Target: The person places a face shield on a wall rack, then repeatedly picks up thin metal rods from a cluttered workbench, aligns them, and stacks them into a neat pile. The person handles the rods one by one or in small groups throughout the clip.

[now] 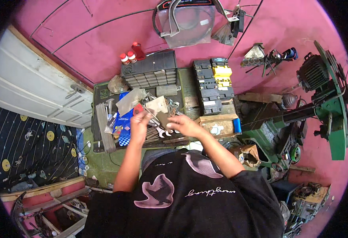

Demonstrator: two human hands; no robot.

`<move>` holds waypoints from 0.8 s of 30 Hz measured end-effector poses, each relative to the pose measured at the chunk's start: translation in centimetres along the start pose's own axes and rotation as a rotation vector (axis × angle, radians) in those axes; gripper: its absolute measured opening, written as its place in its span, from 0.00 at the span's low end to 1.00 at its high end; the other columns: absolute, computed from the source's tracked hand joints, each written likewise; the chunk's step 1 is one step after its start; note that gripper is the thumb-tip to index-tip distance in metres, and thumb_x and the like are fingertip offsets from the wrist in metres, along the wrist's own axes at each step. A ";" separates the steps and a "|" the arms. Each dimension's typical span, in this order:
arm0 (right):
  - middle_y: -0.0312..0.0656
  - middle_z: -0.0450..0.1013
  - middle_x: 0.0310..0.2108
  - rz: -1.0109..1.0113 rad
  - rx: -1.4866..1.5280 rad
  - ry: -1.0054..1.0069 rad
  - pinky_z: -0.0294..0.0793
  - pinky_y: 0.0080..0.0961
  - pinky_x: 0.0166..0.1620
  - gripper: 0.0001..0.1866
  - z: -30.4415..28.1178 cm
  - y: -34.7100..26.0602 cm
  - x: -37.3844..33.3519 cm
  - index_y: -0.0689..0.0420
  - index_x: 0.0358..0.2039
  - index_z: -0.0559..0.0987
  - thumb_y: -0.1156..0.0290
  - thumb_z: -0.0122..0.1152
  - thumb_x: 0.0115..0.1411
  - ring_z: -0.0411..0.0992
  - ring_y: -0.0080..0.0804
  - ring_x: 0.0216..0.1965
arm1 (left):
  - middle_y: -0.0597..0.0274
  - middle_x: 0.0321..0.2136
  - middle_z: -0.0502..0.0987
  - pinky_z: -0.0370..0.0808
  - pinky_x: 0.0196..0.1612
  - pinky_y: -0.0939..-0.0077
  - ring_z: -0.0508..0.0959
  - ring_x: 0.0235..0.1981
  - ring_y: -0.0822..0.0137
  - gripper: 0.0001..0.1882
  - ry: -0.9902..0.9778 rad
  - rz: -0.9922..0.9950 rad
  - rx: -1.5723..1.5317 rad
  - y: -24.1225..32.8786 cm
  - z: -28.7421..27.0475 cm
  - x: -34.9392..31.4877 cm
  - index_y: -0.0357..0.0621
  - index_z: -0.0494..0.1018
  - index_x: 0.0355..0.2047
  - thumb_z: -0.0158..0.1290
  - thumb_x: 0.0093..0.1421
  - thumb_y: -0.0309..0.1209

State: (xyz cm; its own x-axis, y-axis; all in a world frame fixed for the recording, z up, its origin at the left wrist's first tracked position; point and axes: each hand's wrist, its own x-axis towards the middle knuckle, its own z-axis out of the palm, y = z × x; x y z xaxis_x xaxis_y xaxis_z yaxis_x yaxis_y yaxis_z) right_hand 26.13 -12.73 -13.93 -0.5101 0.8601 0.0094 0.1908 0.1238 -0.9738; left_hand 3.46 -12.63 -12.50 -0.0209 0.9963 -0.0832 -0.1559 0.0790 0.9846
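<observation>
Drawer cabinet (152, 71), dark and many-drawered, at the back of the worktop (188, 79); all places are given relative to it. Directly in front of the cabinet, between the two hands, lies the flat grey-brown piece (163, 120). Its long axis appears to run obliquely, from the cabinet side on the left to the wearer's side on the right. The right hand (184, 126), forward and to the right of the cabinet, is the nearer: its bent fingers appear to pinch the piece at the right-hand edge. The left hand (140, 119), in front of the cabinet's left half, is closed on a red piece (138, 109); the flat piece lies to its right. A slim shaft (153, 116) slants between this hand and the flat piece; whether it joins the red piece cannot be told.

Surroundings: open-ended spanners (164, 133) lie in front of the cabinet, on the wearer's side of the flat piece; a blue packet (123, 123) and a bundle of thin rods (101, 125) lie forward and to the left of the cabinet; batteries (209, 91) stand in rows to its right, with an open cardboard box (217, 127) nearer the wearer.
</observation>
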 end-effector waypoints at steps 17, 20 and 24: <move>0.30 0.75 0.25 0.188 0.466 0.345 0.67 0.19 0.32 0.08 2.1 0.4 -0.9 0.58 0.31 0.78 0.69 0.62 0.66 0.67 0.15 0.27 | 0.51 0.28 0.84 0.77 0.35 0.69 0.83 0.31 0.61 0.12 -0.174 -0.018 0.569 -2.1 3.2 -3.9 0.40 0.84 0.33 0.63 0.59 0.38; 0.33 0.78 0.28 0.208 0.640 0.448 0.70 0.20 0.36 0.07 2.5 -0.2 -1.0 0.58 0.32 0.80 0.70 0.61 0.67 0.71 0.17 0.29 | 0.51 0.25 0.82 0.77 0.34 0.63 0.82 0.29 0.55 0.10 -0.198 0.167 0.818 -2.0 3.1 -4.4 0.42 0.84 0.30 0.63 0.58 0.37; 0.42 0.82 0.35 0.228 0.824 0.598 0.75 0.25 0.42 0.08 1.7 1.1 -1.6 0.59 0.36 0.82 0.68 0.61 0.66 0.77 0.25 0.34 | 0.55 0.23 0.82 0.76 0.35 0.62 0.80 0.28 0.56 0.08 -0.216 0.214 0.868 -2.0 3.5 -4.8 0.45 0.84 0.30 0.61 0.58 0.34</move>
State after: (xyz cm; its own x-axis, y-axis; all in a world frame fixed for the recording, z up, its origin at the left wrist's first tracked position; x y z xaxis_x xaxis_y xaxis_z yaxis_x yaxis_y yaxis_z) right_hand 25.76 -14.85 -15.36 0.0075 0.9532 -0.3021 -0.5160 -0.2551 -0.8177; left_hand 7.33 -17.41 -13.51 0.2345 0.9704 0.0585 0.6283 -0.1972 0.7526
